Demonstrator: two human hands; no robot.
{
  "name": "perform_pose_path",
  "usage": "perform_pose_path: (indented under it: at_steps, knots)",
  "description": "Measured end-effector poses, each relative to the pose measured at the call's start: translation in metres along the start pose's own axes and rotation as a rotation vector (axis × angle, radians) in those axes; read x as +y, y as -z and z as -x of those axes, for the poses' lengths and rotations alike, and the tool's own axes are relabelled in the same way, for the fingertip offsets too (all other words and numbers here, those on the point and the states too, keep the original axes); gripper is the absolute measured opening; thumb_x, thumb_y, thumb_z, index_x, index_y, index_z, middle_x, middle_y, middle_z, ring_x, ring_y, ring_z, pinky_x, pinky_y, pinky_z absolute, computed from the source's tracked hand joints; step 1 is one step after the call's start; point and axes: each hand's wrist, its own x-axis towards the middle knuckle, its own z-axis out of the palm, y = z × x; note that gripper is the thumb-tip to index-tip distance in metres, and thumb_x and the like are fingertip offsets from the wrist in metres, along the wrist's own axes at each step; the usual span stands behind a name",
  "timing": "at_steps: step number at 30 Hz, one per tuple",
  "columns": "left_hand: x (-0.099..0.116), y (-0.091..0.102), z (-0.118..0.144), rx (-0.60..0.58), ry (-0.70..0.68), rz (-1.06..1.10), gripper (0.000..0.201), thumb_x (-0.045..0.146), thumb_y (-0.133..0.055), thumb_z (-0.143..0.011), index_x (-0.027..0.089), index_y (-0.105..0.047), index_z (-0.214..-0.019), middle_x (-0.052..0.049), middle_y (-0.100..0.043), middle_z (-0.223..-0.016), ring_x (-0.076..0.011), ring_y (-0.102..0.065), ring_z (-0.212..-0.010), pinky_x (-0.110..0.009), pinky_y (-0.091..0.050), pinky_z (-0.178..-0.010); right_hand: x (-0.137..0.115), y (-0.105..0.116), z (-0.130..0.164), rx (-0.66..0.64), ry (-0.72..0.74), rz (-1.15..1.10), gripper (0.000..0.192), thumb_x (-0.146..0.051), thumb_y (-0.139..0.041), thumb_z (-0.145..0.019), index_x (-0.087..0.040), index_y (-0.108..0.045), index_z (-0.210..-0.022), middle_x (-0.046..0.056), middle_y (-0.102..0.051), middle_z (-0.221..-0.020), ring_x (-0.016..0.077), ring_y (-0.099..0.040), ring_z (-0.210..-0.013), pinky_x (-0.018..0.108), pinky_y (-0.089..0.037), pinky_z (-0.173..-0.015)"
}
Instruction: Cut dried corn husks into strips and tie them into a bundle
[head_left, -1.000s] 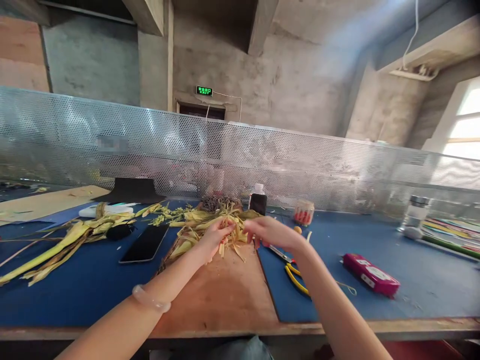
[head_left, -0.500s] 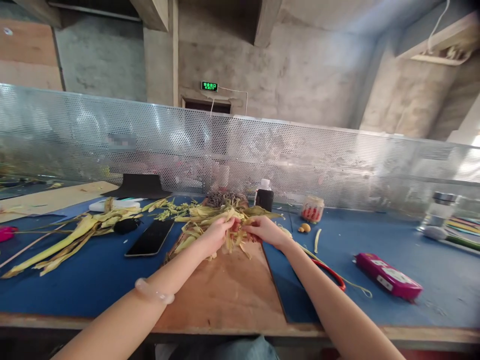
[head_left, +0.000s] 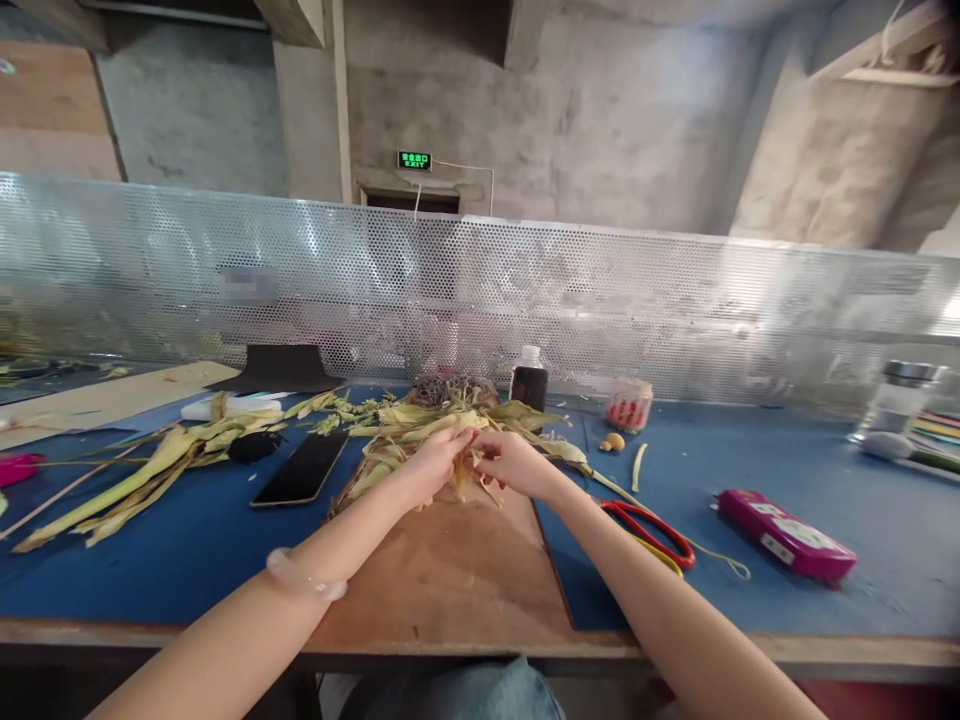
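Both hands meet over the far part of a brown wooden board [head_left: 442, 575]. My left hand [head_left: 435, 462], below a wrist with a pale bangle [head_left: 306, 576], is closed on a yellowish dried husk [head_left: 461, 484]. Close beside it, almost touching, my right hand [head_left: 517, 462] pinches the same husk with bent fingers. The fingertips partly cover what they grip, and the husk's lower end hangs beneath them. Around and behind the hands lies a pile of dried husks [head_left: 382, 462], with a tangle of thin dark stems [head_left: 450, 390] beyond it.
On the blue tabletop, scissors with red handles [head_left: 664, 530] lie right of the board, and a magenta pack [head_left: 784, 535] farther right. A phone [head_left: 301, 470] and a long dried stalk [head_left: 146, 475] are on the left. A jar [head_left: 630, 405] stands behind, before a perforated metal screen [head_left: 660, 320].
My right hand has shifted slightly left, closer to my left hand. The view has turned a little, showing more of the red-handled scissors. Both hands stay at the husk.
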Motion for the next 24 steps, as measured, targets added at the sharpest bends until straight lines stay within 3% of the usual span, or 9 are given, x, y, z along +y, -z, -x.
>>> perform_pose_path:
  at_steps: [3, 9, 13, 18, 21, 24]
  knots:
    - [-0.003, 0.003, -0.002, 0.031, 0.018, -0.032, 0.023, 0.035, -0.066, -0.078, 0.019, -0.067, -0.093, -0.007, -0.069, -0.101, -0.0229, -0.061, -0.097, -0.030, -0.045, -0.079, -0.005, -0.002, 0.001, 0.043, 0.000, 0.110, 0.013, -0.006, -0.047, -0.070, -0.017, -0.055, -0.070, -0.003, -0.053, -0.063, 0.0081, -0.048, -0.054, 0.019, -0.037, -0.051]
    - [-0.005, 0.004, -0.005, 0.021, -0.004, -0.029, 0.022, 0.034, -0.062, -0.080, 0.017, -0.070, -0.092, -0.008, -0.070, -0.098, -0.0235, -0.061, -0.099, -0.030, -0.044, -0.084, -0.001, -0.005, -0.001, 0.064, -0.005, 0.154, 0.014, -0.002, -0.050, -0.066, -0.017, -0.051, -0.064, -0.005, -0.048, -0.059, 0.0080, -0.043, -0.056, 0.020, -0.032, -0.053]
    - [-0.001, 0.001, -0.003, 0.076, 0.014, -0.025, 0.020, 0.032, -0.065, -0.078, 0.017, -0.070, -0.091, -0.009, -0.070, -0.098, -0.0244, -0.060, -0.102, -0.032, -0.044, -0.086, 0.001, -0.005, -0.001, 0.070, -0.005, 0.144, 0.013, -0.004, -0.052, -0.067, -0.016, -0.053, -0.066, -0.005, -0.049, -0.060, 0.0076, -0.044, -0.056, 0.020, -0.033, -0.053]
    - [0.002, -0.003, -0.003, 0.137, 0.015, 0.055, 0.014, 0.025, -0.068, -0.076, 0.016, -0.070, -0.086, -0.008, -0.071, -0.095, -0.0241, -0.061, -0.103, -0.033, -0.044, -0.090, 0.004, -0.002, -0.001, 0.089, -0.083, -0.026, 0.005, -0.018, -0.052, -0.078, -0.017, -0.055, -0.075, -0.003, -0.055, -0.062, 0.0076, -0.050, -0.049, 0.018, -0.039, -0.043]
    - [0.003, -0.005, -0.003, 0.100, 0.009, 0.097, 0.012, 0.024, -0.067, -0.076, 0.016, -0.070, -0.085, -0.010, -0.072, -0.096, -0.0250, -0.061, -0.103, -0.035, -0.044, -0.092, 0.009, 0.001, -0.004, 0.166, -0.162, -0.122, 0.013, -0.027, -0.049, -0.083, -0.017, -0.053, -0.075, -0.002, -0.056, -0.060, 0.0082, -0.051, -0.046, 0.018, -0.041, -0.039]
    - [0.001, -0.003, -0.003, 0.067, 0.023, 0.071, 0.019, 0.029, -0.067, -0.077, 0.016, -0.070, -0.091, -0.012, -0.071, -0.099, -0.0282, -0.061, -0.104, -0.040, -0.045, -0.093, 0.012, 0.003, -0.007, 0.217, -0.205, -0.080, 0.026, -0.029, -0.038, -0.090, -0.017, -0.049, -0.070, -0.001, -0.056, -0.059, 0.0078, -0.050, -0.042, 0.017, -0.040, -0.037]
